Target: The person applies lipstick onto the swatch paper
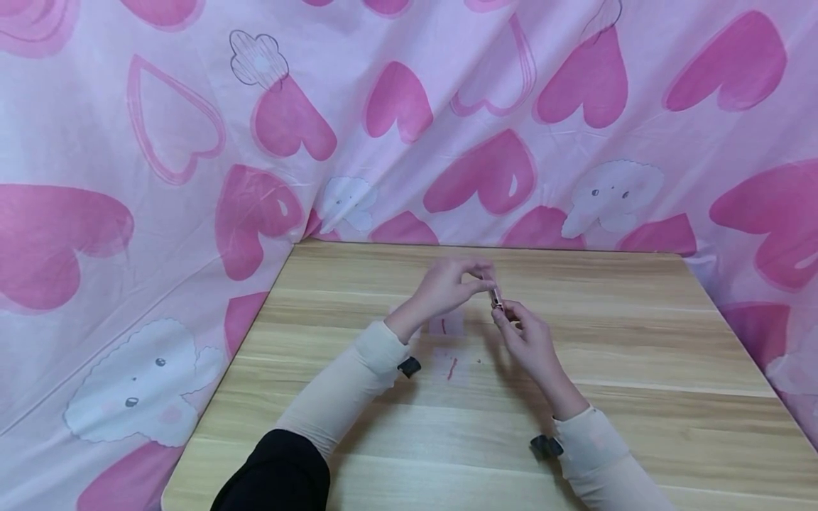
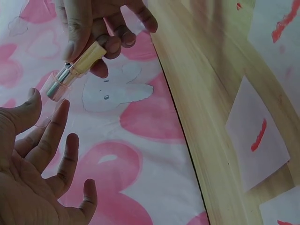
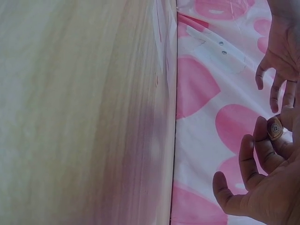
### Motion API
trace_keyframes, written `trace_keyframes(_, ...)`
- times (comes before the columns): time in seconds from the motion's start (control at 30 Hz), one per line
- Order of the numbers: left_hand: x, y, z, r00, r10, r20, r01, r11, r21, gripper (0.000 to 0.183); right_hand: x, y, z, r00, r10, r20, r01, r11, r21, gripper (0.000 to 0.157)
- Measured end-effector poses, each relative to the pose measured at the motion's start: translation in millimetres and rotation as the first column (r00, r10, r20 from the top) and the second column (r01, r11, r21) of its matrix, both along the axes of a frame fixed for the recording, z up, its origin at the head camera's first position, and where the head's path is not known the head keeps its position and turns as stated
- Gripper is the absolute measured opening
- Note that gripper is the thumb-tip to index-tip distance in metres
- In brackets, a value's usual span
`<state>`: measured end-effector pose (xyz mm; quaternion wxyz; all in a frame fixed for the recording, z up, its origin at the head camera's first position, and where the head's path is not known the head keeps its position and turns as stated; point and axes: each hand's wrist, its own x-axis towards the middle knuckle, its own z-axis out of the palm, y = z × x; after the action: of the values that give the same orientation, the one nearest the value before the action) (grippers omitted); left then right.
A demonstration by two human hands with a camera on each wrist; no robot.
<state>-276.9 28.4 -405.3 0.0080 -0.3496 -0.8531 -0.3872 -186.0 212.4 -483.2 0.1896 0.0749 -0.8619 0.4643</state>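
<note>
A lipstick point(image 1: 495, 297) with a gold base and a silver collar is held between both hands above the table. Its clear cap point(image 2: 45, 108) surrounds the silver collar in the left wrist view. My left hand point(image 1: 455, 287) pinches this cap between thumb and forefinger, its other fingers spread. From the opposite end, my right hand point(image 1: 529, 339) grips the gold base point(image 2: 90, 58). The round bottom of the lipstick point(image 3: 275, 128) shows between the fingers in the right wrist view. Whether the cap is fully seated cannot be seen.
Two small pale paper pieces, one farther back point(image 1: 452, 323) and one nearer point(image 1: 441, 369), lie on the wooden table point(image 1: 639, 341), each with a red smear. Black wrist-camera parts point(image 1: 545, 447) sit at the cuffs. A pink heart-patterned curtain point(image 1: 396, 163) hangs behind the table.
</note>
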Motion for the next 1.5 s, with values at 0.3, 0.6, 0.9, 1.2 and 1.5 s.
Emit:
trace_keyframes(0.3, 5.2, 1.1, -2.5, 0.999, -0.017, -0.027, 0.017, 1.000, -0.022, 0.037, 1.0, -1.7, 2.0, 1.000, 0.013, 0.002, -0.013, 1.000, -0.015, 0.020)
trace_keyframes(0.6, 7.0, 2.6, -5.5, 1.000, -0.005, 0.002, 0.005, 0.999, -0.036, 0.037, 1.6, -2.0, 0.7, 1.000, 0.009, -0.006, -0.009, 1.000, -0.005, 0.021)
trace_keyframes(0.9, 8.7, 4.7, -8.9, 1.000, 0.016, 0.000, -0.016, 0.999, -0.046, 0.033, 1.9, -2.8, 0.4, 1.000, 0.013, -0.006, -0.013, 1.000, -0.013, 0.023)
trace_keyframes(1.2, 8.5, 4.1, -12.8, 1.000, 0.001, -0.015, -0.002, 0.999, -0.036, 0.033, 2.1, -1.7, 0.1, 1.000, 0.023, 0.019, -0.023, 1.000, -0.015, 0.024)
trace_keyframes(1.5, 9.2, -0.4, -17.1, 1.000, -0.008, -0.004, 0.007, 1.000, -0.023, 0.043, -3.9, 5.2, 3.5, 0.995, 0.059, 0.079, -0.063, 0.997, 0.052, 0.027)
